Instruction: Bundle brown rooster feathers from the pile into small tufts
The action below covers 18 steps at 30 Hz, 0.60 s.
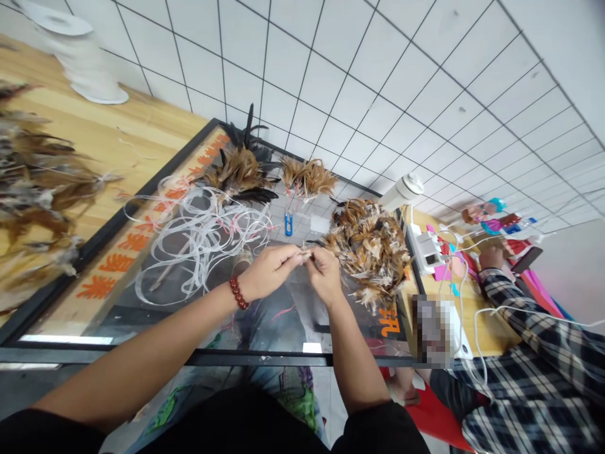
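Above the glass tabletop, my left hand [270, 271] and my right hand [324, 275] meet, thumbs and fingers pinched together. Between the fingertips is a small feather [305, 253], mostly covered by them; its exact shape is hard to see. A heap of brown feathers [371, 243] lies just right of my right hand. To the left of my left hand spreads a tangle of clear plastic strip [198, 233] with some pink threads. Blue thread snips [288, 224] rest beyond my hands, near a small feather bunch [309, 176].
A bunch of brown and black feathers [243, 167] lies at the back. More feathers [38, 189] and white spools [89, 63] occupy the wooden table at left. A white bottle [404, 189], a power strip [423, 249] and cables stand right, beside another person's plaid sleeve [510, 302].
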### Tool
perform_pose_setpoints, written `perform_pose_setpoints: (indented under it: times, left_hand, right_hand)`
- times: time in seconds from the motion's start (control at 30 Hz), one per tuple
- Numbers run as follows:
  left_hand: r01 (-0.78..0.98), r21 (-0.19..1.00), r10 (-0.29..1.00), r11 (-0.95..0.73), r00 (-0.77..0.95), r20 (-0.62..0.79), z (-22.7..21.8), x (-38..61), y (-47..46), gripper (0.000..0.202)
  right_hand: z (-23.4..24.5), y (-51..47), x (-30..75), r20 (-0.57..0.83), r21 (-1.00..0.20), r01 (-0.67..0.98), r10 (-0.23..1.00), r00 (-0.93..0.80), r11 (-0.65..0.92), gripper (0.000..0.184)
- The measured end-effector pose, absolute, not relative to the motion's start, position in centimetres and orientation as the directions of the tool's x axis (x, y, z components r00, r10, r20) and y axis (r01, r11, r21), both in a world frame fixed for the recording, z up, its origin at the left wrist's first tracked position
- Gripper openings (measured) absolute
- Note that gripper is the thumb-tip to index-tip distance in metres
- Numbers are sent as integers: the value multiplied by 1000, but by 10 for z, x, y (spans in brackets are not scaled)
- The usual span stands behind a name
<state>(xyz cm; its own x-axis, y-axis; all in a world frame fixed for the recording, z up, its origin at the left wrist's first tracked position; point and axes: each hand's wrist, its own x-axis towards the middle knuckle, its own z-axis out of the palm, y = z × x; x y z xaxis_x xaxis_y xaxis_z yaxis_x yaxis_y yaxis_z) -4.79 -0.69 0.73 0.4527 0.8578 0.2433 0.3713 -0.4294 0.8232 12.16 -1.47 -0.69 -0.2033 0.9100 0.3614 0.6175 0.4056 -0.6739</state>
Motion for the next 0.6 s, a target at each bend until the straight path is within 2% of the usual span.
perform_pose_setpoints:
  times: [0.07,0.17,0.27,0.33,0.4,0.5,0.6]
  left_hand:
    - [455,820,925,-347,313,217,3,-49,-2,29]
    - [623,715,946,-318,260,194,-1,-50,-1,23]
    - [774,483,912,-410,359,199,1,-48,-7,21]
    - [779,348,853,-522,480,207,4,-47,-12,22]
    - [722,294,780,-626,583,228,6,-46,-15,25]
    - [650,346,734,-677,626,263,6,-46,-16,33]
    - [565,543,765,-621,587,263,4,-47,-12,39]
  right_hand:
    - [-6,-19,115,375,-589,655,878,-296,473,14]
    - [-3,-25,110,415,-530,648,833,-365,548,15]
    - [0,-27,112,475,-520,643,816,-330,562,15]
    - [2,-26,115,508,-515,652,810,-291,557,15]
    - [4,-25,118,525,-521,661,813,-251,541,15]
    - [7,-24,120,522,-571,632,825,-214,525,16]
    - [8,-23,120,506,-674,528,844,-179,516,15]
